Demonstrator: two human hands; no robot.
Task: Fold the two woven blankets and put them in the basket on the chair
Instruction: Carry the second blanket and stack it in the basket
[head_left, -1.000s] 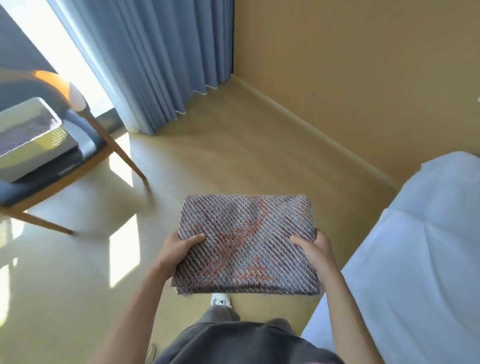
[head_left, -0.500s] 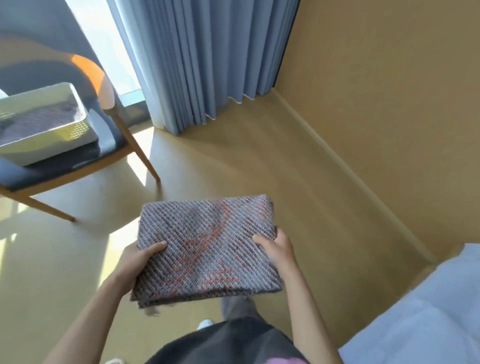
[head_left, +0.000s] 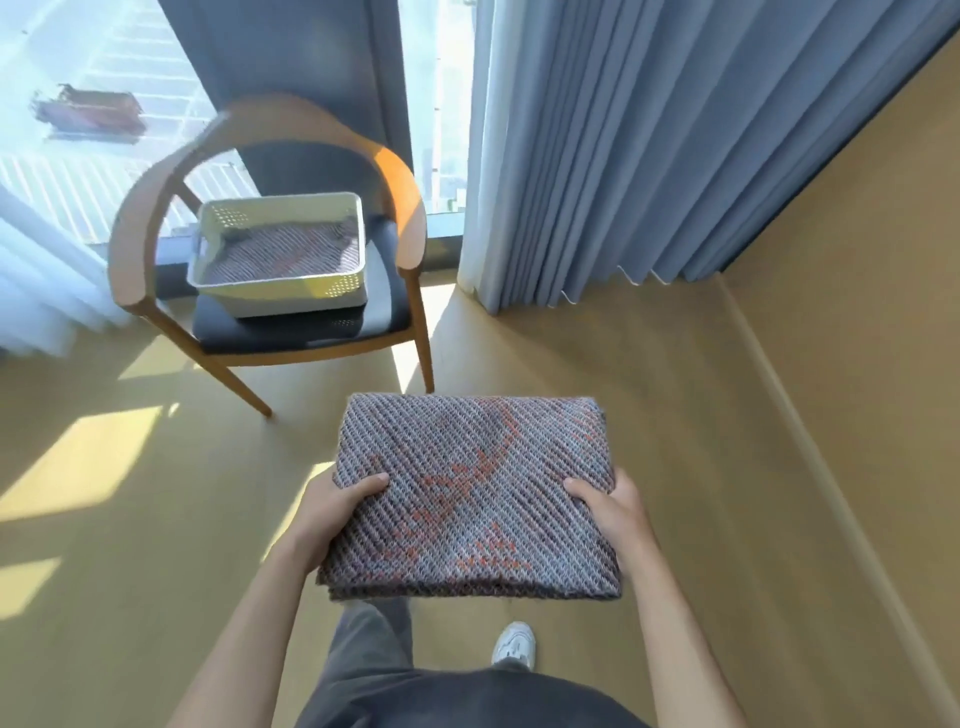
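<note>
Gripping folded blanket (head_left: 475, 493), hands (head_left: 332, 514) (head_left: 618, 512) at sides, second blanket (head_left: 283, 254) in basket (head_left: 291, 297)

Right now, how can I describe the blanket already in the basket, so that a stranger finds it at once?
Before the window stands a wooden chair with a dark seat. On it sits a white perforated basket, and the folded woven blanket lies inside. Unlike the matching blanket that the left hand and right hand carry, nobody touches it.

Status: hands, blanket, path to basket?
Left hand, right hand gripping folded blanket; other blanket already in basket on chair; no obstacle seen between.
</note>
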